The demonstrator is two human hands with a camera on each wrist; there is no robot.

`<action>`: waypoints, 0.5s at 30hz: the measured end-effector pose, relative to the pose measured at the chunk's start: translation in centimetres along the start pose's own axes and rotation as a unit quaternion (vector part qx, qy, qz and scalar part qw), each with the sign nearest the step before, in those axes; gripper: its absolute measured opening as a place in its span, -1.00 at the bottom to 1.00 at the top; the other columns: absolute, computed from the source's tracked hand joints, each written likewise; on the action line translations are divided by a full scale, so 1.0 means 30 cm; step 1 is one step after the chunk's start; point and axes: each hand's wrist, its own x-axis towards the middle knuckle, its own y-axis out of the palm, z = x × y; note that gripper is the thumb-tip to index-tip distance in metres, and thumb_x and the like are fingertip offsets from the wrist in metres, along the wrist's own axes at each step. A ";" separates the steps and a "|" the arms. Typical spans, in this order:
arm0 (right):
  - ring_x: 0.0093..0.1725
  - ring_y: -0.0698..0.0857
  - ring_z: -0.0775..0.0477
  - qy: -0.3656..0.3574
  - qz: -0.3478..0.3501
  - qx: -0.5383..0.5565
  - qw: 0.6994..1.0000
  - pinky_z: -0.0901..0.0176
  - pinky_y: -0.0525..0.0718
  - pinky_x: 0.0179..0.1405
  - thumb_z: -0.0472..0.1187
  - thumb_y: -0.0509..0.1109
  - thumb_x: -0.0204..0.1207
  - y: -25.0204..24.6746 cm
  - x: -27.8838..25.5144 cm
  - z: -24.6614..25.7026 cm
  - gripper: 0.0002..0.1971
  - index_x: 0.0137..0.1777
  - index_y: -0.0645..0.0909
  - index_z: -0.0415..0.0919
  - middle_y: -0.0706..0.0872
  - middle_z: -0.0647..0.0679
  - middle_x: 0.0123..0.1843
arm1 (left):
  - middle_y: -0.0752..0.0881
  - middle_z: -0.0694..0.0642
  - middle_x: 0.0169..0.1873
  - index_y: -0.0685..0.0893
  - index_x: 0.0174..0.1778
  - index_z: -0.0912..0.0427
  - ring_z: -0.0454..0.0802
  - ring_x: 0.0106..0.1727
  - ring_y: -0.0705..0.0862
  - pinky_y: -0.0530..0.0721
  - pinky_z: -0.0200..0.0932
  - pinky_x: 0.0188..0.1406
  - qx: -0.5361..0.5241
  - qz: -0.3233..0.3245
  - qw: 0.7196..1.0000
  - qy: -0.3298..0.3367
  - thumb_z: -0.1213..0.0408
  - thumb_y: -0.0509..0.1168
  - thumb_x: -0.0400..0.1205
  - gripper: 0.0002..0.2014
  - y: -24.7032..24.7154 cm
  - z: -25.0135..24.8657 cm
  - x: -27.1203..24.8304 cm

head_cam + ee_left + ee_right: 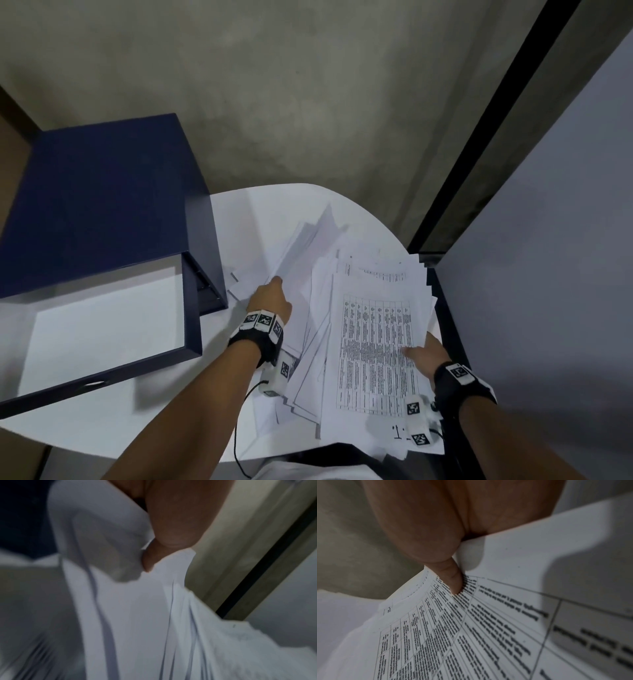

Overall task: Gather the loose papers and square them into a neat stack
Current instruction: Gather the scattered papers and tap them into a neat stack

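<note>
Both forearms are bare. The left hand point(270, 301) and the right hand point(426, 356) each come out of a black wrist strap point(255, 342) topped with small white blocks printed with black square-patterned markers point(263, 321). A white camera unit point(275, 377), also marked, hangs beside each wrist. A thin black cable point(236, 435) trails from the left unit toward the body, where a pale garment point(308, 474) shows at the near edge.
</note>
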 end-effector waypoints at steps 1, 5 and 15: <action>0.48 0.54 -0.28 -0.001 -0.002 -0.002 1.000 -0.16 0.44 0.53 -0.38 0.41 0.58 0.001 -0.007 0.003 -0.49 0.52 0.42 -0.28 0.59 -0.21 0.48 | 0.72 0.30 0.02 0.46 0.35 0.25 0.29 0.01 0.72 0.66 -0.01 -0.16 -0.004 -0.026 1.000 -0.001 0.42 0.16 0.60 -0.63 -0.039 -0.013 -0.008; 0.60 0.40 -0.27 0.003 -0.004 0.000 1.000 -0.19 0.34 0.61 -0.29 0.41 0.58 0.003 -0.011 0.000 -0.34 0.64 0.25 -0.26 0.42 -0.15 0.61 | 0.70 0.26 -0.08 0.44 0.38 0.20 0.34 -0.01 0.70 0.70 0.07 -0.08 -0.106 -0.146 0.984 0.008 0.53 0.12 0.53 -0.53 -0.219 -0.062 -0.048; 0.57 0.44 -0.23 -0.008 0.004 0.062 0.998 -0.21 0.35 0.60 -0.18 0.46 0.56 0.000 -0.009 -0.013 -0.33 0.63 0.32 -0.25 0.46 -0.11 0.60 | 0.70 0.06 0.22 0.54 0.39 0.13 0.05 0.21 0.64 0.53 -0.16 0.17 -0.353 -0.028 0.933 0.065 0.38 0.22 0.68 -0.66 -0.167 -0.046 -0.113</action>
